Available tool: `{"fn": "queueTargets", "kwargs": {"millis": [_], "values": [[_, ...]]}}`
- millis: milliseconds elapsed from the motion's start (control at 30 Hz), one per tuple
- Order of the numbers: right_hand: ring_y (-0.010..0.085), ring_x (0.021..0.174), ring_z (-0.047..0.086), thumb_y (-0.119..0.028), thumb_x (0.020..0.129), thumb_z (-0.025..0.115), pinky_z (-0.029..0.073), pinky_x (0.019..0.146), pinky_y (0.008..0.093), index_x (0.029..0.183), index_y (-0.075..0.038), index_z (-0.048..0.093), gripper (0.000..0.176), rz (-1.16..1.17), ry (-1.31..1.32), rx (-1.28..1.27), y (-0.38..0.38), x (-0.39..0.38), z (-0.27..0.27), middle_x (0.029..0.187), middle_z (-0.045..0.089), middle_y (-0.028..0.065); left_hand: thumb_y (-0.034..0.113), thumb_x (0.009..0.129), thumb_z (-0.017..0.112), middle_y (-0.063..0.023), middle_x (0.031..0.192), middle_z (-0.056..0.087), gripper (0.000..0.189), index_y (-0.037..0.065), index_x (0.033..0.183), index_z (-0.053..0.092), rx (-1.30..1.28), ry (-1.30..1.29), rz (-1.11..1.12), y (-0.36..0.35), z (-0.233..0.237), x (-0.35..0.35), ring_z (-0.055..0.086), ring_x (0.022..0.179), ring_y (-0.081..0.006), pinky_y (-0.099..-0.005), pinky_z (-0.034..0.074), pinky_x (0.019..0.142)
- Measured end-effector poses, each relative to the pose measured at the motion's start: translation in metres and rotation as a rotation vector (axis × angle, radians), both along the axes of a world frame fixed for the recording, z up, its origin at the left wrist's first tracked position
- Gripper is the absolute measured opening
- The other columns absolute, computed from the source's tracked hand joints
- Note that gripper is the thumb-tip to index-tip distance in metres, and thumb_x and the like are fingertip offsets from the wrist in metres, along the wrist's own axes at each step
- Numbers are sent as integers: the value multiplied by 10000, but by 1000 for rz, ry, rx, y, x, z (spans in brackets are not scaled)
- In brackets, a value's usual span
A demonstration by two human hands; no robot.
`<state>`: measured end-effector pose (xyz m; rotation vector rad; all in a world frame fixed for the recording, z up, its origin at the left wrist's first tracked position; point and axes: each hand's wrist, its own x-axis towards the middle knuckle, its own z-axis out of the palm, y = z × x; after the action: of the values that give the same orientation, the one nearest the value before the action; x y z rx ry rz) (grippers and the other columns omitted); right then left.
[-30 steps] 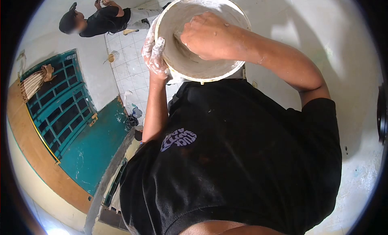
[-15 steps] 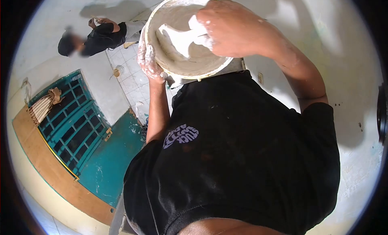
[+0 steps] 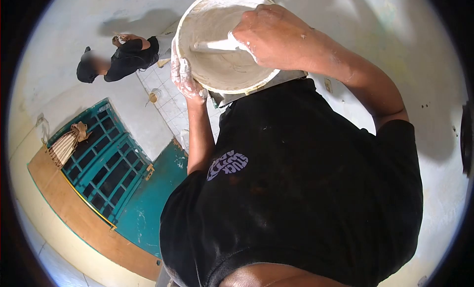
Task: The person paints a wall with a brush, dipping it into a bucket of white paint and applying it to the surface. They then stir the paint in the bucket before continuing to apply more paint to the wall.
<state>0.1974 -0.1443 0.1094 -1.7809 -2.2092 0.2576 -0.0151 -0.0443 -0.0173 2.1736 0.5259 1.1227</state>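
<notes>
A round, pale bucket [image 3: 183,20] is in front of my chest, its inside smeared with whitish putty. My left hand [image 3: 184,78], coated in white, is closed around the bucket's left side near the rim. My right hand [image 3: 264,35] is closed over the bucket's right part and grips a putty knife [image 3: 212,46]. Its handle is hidden in my fist, and its pale, putty-coated blade reaches left inside the bucket. Below the bucket, a grey flat edge [image 3: 237,97] shows, partly hidden by the bucket and my shirt.
Another person [image 3: 123,57] in black stands by the wall at upper left, hands together. A teal door [image 3: 158,198] with a barred window and a hanging broom-like bundle [image 3: 66,144] is at left. On the tiled floor [image 3: 170,107] sits a small container [image 3: 154,95]. A wall socket [image 3: 328,84] is at right.
The blade in my right hand has turned and now shows as a narrow strip instead of a broad white face. My left hand keeps its hold. The background has shifted slightly right and down.
</notes>
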Motion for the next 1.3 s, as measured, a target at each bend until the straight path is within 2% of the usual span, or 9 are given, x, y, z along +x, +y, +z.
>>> {"fn": "queueTargets", "kwargs": {"millis": [333, 433, 533, 600, 700, 833, 933, 1000, 1300], "values": [[249, 746, 671, -73, 735, 582, 541, 701, 356, 775, -36, 689, 120, 28, -147, -69, -7, 5, 16, 750, 661, 132, 139, 921, 454, -264, 1304, 429, 407, 198, 1322, 407, 318, 19, 44, 1, 7, 8, 508, 1117, -433, -481, 461, 892], [247, 739, 670, -84, 730, 588, 540, 695, 355, 773, -46, 695, 121, -14, -172, 15, 5, 2, 5, 749, 660, 130, 139, 915, 466, -265, 1306, 427, 406, 189, 1315, 414, 177, 165, 77, -2, 18, 10, 499, 1124, -443, -480, 451, 901], [253, 726, 654, -80, 725, 581, 523, 688, 360, 754, -47, 679, 108, 28, -134, -3, 11, -4, -3, 733, 640, 125, 137, 912, 465, -266, 1313, 420, 401, 183, 1308, 420, 162, 40, 29, 0, 13, 10, 498, 1124, -443, -478, 439, 914], [264, 714, 625, -65, 726, 562, 492, 682, 375, 720, -34, 645, 89, 83, -45, 12, 6, -2, -14, 714, 605, 117, 182, 910, 444, -259, 1333, 402, 429, 47, 1313, 387, -99, 0, 1, -3, 5, 4, 507, 1130, -376, -425, 434, 913], [268, 709, 625, -54, 714, 570, 494, 674, 367, 717, -36, 646, 78, 138, -22, -2, 3, 2, -14, 709, 603, 121, 192, 923, 415, -259, 1340, 392, 458, -36, 1316, 361, -197, -15, -3, -7, 2, 4, 513, 1130, -327, -398, 435, 908], [259, 735, 643, -67, 715, 585, 508, 692, 368, 732, -38, 657, 80, 139, -42, -157, 3, 13, 7, 736, 624, 122, 216, 945, 396, -267, 1328, 396, 449, -18, 1326, 360, 342, -23, -40, 9, 3, 10, 500, 1141, -331, -412, 443, 905], [251, 745, 672, -82, 727, 586, 539, 698, 356, 767, -50, 687, 113, 98, -134, -134, 4, 12, 16, 774, 668, 122, 110, 933, 411, -266, 1290, 447, 346, 155, 1272, 460, 120, -46, 11, -1, 12, 14, 510, 1130, -401, -454, 437, 923], [249, 731, 674, -73, 718, 590, 543, 691, 356, 779, -55, 697, 124, 28, -146, 51, 3, 9, 12, 776, 672, 123, 109, 934, 407, -266, 1288, 448, 339, 153, 1265, 469, 61, -15, 8, -2, 12, 11, 508, 1134, -399, -456, 437, 924], [289, 631, 627, -67, 688, 584, 492, 563, 397, 706, -12, 651, 88, 193, -57, -137, 7, 3, 3, 638, 601, 138, 119, 918, 454, -303, 1310, 398, 405, 157, 1318, 404, 260, 4, 23, 7, 12, 1, 491, 1141, -429, -477, 454, 887]]}}
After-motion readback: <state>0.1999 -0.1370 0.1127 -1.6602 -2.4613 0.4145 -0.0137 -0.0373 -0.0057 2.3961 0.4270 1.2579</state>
